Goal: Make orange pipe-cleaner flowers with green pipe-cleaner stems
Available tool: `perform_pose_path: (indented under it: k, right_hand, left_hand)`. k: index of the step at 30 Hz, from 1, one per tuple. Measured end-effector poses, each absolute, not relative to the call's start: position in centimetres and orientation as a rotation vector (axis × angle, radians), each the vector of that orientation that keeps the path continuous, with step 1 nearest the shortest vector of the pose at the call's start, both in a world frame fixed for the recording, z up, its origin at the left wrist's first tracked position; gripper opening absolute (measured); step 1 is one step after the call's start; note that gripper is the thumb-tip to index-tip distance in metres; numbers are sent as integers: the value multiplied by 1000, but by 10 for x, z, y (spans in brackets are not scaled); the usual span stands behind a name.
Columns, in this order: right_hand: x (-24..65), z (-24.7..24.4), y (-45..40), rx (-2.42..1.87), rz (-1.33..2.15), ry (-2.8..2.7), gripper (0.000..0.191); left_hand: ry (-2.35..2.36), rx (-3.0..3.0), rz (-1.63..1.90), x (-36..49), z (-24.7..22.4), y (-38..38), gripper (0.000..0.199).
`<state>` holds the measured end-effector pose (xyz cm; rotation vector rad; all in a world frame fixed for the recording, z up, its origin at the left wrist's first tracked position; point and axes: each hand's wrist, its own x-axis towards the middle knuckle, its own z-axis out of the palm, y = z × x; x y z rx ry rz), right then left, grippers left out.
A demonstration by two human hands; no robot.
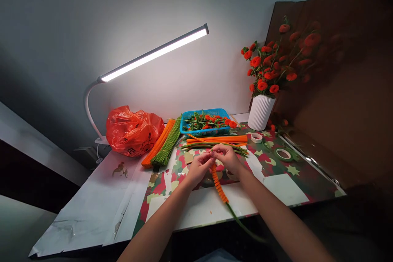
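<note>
Both hands above lamplit table

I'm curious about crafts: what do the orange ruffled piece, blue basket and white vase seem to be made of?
The orange ruffled piece looks like fuzzy, matt pipe cleaner, judging by its soft-looking folds. The blue basket is probably moulded plastic: even colour, slight sheen and a perforated wall. The white vase could be ceramic or plastic; its ribbed, matt-looking surface leaves that open.

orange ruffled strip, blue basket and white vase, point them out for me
Orange ruffled strip (219, 184): head view, on its middle folds.
Blue basket (203, 132): head view, on its front wall.
White vase (261, 112): head view, on its ribbed side.
</note>
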<state>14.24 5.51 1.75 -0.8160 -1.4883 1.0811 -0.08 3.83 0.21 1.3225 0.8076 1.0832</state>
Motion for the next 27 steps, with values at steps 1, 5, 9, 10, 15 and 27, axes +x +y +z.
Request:
perform_pose_path:
  k: [1, 5, 9, 10, 15, 27]
  right_hand:
    - [143, 19, 54, -781, 1075, -1510, 25]
    - [148, 27, 50, -695, 1093, -1552, 26]
    - [153, 30, 49, -646, 1190, -1543, 26]
    - [153, 30, 49, -639, 1210, -1538, 26]
    - [153, 25, 53, -652, 1222, -1483, 29]
    - [153, 30, 49, -671, 1194, -1526, 29]
  left_hand:
    - [809, 1333, 1097, -1, 2, 38, 34]
    - [831, 1288, 1110, -2, 3, 39, 34]
    - [761, 1197, 1130, -4, 1, 40, 34]
    - [745, 1183, 1136, -4, 0, 40, 34]
    - [702, 1105, 1151, -4, 3, 37, 33]
    - [646, 1076, 1026, -9, 12, 33, 31]
